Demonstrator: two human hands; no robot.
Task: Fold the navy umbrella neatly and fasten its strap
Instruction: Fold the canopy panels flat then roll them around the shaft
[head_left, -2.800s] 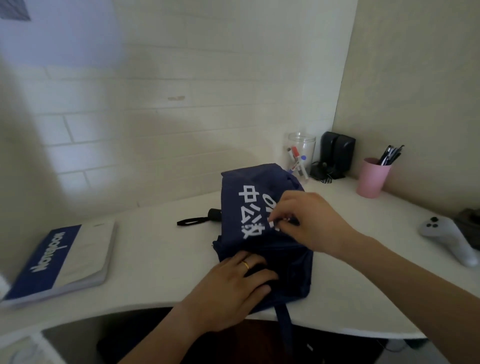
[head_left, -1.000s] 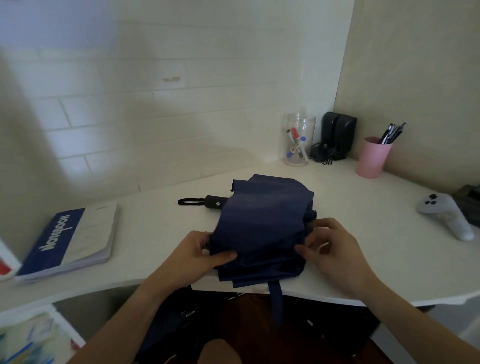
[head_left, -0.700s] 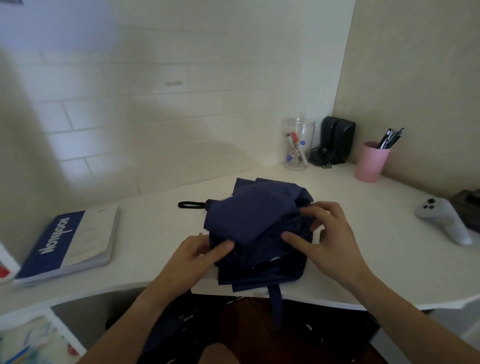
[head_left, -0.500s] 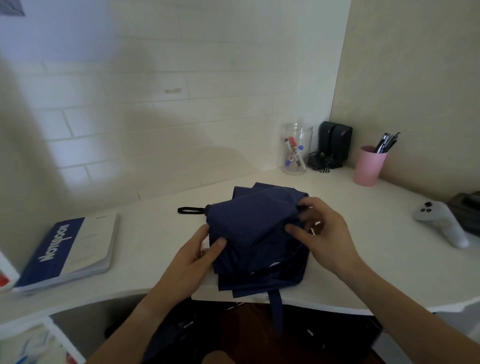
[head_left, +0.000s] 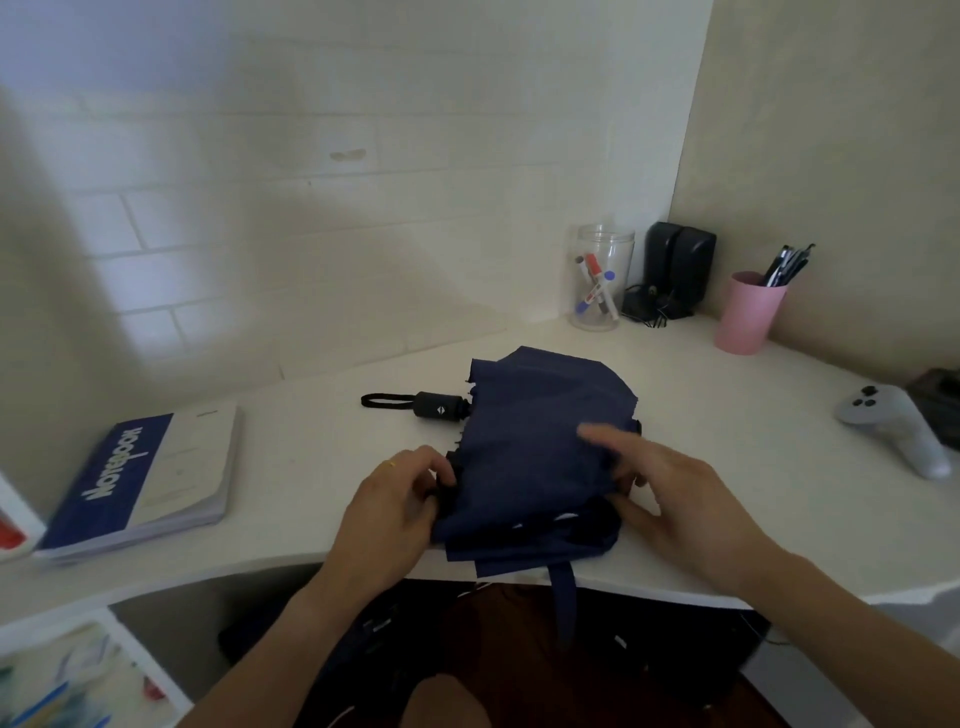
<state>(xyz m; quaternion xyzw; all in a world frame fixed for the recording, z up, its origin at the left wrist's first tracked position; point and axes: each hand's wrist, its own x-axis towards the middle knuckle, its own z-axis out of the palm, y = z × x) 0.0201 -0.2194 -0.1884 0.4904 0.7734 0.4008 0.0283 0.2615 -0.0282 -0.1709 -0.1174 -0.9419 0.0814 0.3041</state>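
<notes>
The navy umbrella (head_left: 535, 441) lies collapsed on the white desk (head_left: 291, 467), its cloth bunched in loose folds. Its black handle (head_left: 439, 406) with a wrist loop points left. The navy strap (head_left: 563, 597) hangs over the desk's front edge. My left hand (head_left: 395, 499) grips the cloth's left edge with curled fingers. At the right side, my right hand (head_left: 670, 493) holds the folds, its thumb under the cloth and a blurred finger stretched over the top.
A blue and white notebook (head_left: 140, 478) lies at the left. At the back right stand a clear jar of markers (head_left: 600, 278), black speakers (head_left: 675, 270) and a pink pen cup (head_left: 748, 312). A grey controller (head_left: 893, 426) sits at the far right.
The cloth has been turned and spread flatter, showing more of the black handle. My left hand slid to the left edge; my right hand's finger reached over the top.
</notes>
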